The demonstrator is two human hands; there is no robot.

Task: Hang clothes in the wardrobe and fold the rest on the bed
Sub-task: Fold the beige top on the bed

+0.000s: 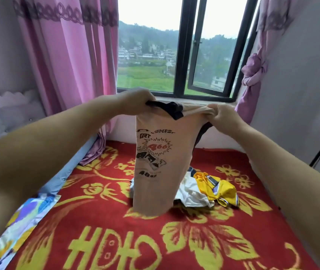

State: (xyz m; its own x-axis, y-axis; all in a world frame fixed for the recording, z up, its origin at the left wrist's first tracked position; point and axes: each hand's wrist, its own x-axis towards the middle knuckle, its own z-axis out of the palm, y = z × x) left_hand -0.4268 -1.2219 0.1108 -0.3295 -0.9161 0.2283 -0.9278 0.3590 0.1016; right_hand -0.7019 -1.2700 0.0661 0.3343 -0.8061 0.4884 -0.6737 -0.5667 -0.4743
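Observation:
A peach T-shirt (155, 162) with black trim and a printed front hangs lengthwise, folded narrow, above the bed. My left hand (135, 101) grips its top left corner at the dark collar. My right hand (221, 114) pinches the top right corner. The shirt's lower hem touches the red and yellow floral blanket (100, 221). Behind the shirt lies a small heap of clothes: a white garment (191, 193) and a yellow one (219, 189).
Pink curtains (67, 55) hang at the left and a knotted one (252, 75) at the right of the window (180, 45). A blue sheet (67, 172) and a patterned cloth (24, 217) lie along the bed's left edge. A wall stands at the right.

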